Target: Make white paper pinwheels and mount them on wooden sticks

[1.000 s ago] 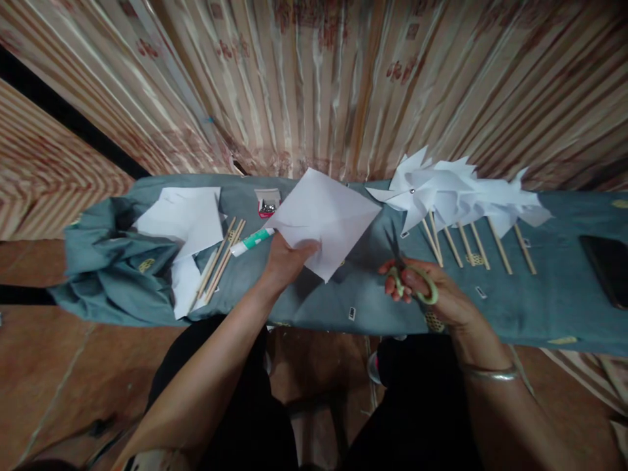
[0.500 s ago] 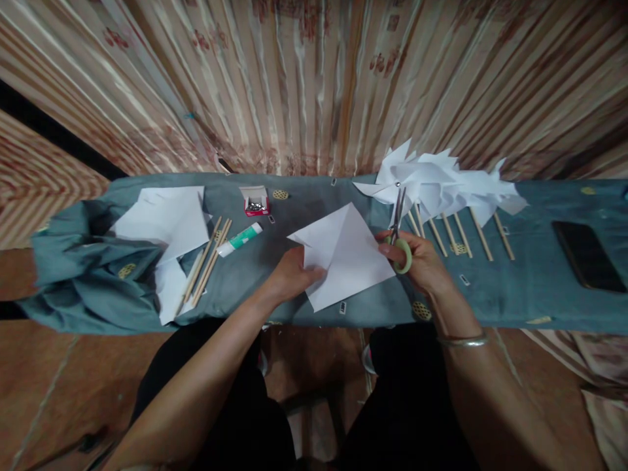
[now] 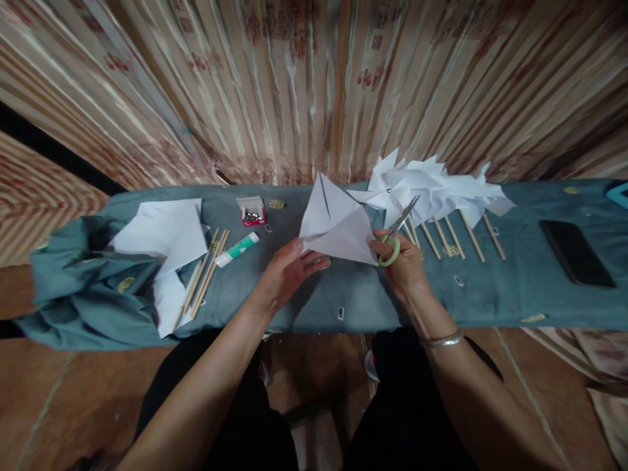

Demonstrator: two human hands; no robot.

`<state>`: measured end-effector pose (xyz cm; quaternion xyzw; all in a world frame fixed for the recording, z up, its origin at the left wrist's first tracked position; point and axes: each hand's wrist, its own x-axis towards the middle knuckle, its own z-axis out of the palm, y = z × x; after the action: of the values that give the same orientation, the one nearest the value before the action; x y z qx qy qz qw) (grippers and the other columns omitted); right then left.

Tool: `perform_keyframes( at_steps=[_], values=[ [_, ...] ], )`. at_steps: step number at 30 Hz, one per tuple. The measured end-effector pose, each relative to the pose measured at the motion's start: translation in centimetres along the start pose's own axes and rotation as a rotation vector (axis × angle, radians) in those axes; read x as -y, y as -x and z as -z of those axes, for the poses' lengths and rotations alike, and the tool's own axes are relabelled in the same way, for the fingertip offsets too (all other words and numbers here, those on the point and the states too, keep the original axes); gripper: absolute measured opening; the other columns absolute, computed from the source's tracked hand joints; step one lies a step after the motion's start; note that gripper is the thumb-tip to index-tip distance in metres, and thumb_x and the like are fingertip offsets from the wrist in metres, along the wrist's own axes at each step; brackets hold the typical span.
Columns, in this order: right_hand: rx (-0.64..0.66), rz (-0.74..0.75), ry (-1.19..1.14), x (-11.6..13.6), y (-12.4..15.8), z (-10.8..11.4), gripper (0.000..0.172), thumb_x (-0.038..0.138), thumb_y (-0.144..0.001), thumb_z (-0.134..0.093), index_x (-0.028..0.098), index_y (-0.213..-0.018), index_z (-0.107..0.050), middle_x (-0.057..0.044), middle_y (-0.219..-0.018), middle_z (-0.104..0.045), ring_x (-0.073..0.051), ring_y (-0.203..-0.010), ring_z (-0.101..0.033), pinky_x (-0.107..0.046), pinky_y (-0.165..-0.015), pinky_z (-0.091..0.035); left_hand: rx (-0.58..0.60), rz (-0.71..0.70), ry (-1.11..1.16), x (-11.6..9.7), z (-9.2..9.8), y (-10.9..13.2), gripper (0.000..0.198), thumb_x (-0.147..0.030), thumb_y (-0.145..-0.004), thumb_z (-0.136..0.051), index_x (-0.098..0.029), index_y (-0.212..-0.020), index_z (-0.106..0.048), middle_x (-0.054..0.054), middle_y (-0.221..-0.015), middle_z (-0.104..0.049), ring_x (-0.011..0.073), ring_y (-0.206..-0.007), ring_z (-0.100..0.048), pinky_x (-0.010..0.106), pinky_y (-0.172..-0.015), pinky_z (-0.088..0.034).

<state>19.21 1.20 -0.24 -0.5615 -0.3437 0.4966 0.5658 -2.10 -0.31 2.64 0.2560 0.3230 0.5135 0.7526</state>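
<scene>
My left hand (image 3: pixel 287 271) pinches the lower left edge of a creased white paper square (image 3: pixel 338 226) and holds it tilted up above the blue-grey cloth (image 3: pixel 490 288). My right hand (image 3: pixel 405 261) grips green-handled scissors (image 3: pixel 398 230) with the blades pointing up and to the right, and its fingertips touch the paper's right corner. Just behind the scissors lie finished white paper pinwheels (image 3: pixel 432 186) on wooden sticks.
Loose white sheets (image 3: pixel 167 232), several wooden sticks (image 3: pixel 206 271), a glue stick (image 3: pixel 238 248) and a small red box of pins (image 3: pixel 252 210) lie to the left. A black phone (image 3: pixel 576 252) rests at the right. A striped curtain (image 3: pixel 304 85) hangs behind the narrow table.
The paper came down from the back, then lifted and turned upright between both hands. My right hand raised the scissors off the cloth to the paper's right corner.
</scene>
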Motion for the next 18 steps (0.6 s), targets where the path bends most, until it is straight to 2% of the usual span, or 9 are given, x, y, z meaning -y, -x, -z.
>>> perform_keyframes(
  at_steps=[3, 6, 9, 13, 18],
  values=[
    [-0.003, -0.020, -0.030, -0.3, 0.3, -0.9, 0.036, 0.036, -0.054, -0.081, 0.022, -0.082, -0.062, 0.007, -0.061, -0.051, -0.009, -0.053, -0.044, -0.025, -0.050, -0.034, -0.022, 0.002, 0.032, 0.6, -0.4, 0.1, 0.029, -0.035, -0.065, -0.083, -0.017, -0.084, -0.071, 0.007, -0.102, -0.073, 0.0248, -0.103, -0.066, 0.042, -0.095, -0.052],
    [0.007, -0.037, -0.051, -0.2, 0.8, -1.9, 0.038, 0.035, -0.053, -0.081, 0.022, -0.083, -0.062, 0.006, -0.062, -0.053, -0.008, -0.053, -0.043, -0.024, -0.050, -0.035, -0.060, -0.015, 0.024, 1.2, -0.8, -0.1, 0.025, -0.029, -0.066, -0.082, -0.018, -0.085, -0.069, 0.004, -0.103, -0.072, 0.0217, -0.103, -0.066, 0.037, -0.093, -0.053],
    [0.052, -0.032, -0.031, -0.1, 1.4, -2.6, 0.040, 0.037, -0.053, -0.082, 0.023, -0.085, -0.061, 0.006, -0.065, -0.055, -0.008, -0.054, -0.045, -0.025, -0.051, -0.039, -0.174, -0.042, 0.070, 1.7, -1.1, -0.6, 0.027, -0.027, -0.075, -0.077, -0.021, -0.099, -0.067, 0.002, -0.106, -0.071, 0.0184, -0.097, -0.067, 0.031, -0.083, -0.056],
    [0.076, -0.034, 0.017, -0.4, 1.8, -3.1, 0.044, 0.041, -0.051, -0.084, 0.024, -0.084, -0.060, 0.005, -0.069, -0.057, -0.009, -0.056, -0.048, -0.025, -0.052, -0.041, -0.395, -0.031, 0.148, 1.8, -1.1, -1.3, 0.020, -0.024, -0.084, -0.068, -0.021, -0.103, -0.062, 0.002, -0.100, -0.071, 0.0168, -0.087, -0.068, 0.030, -0.075, -0.058],
    [0.081, -0.063, 0.021, -0.7, 2.0, -3.0, 0.045, 0.039, -0.050, -0.085, 0.024, -0.083, -0.060, 0.007, -0.065, -0.054, -0.009, -0.055, -0.047, -0.024, -0.050, -0.039, -0.454, -0.016, 0.175, 1.7, -1.1, -1.3, 0.009, -0.021, -0.090, -0.059, -0.019, -0.099, -0.061, 0.003, -0.094, -0.071, 0.0156, -0.080, -0.068, 0.030, -0.073, -0.058]
  ],
)
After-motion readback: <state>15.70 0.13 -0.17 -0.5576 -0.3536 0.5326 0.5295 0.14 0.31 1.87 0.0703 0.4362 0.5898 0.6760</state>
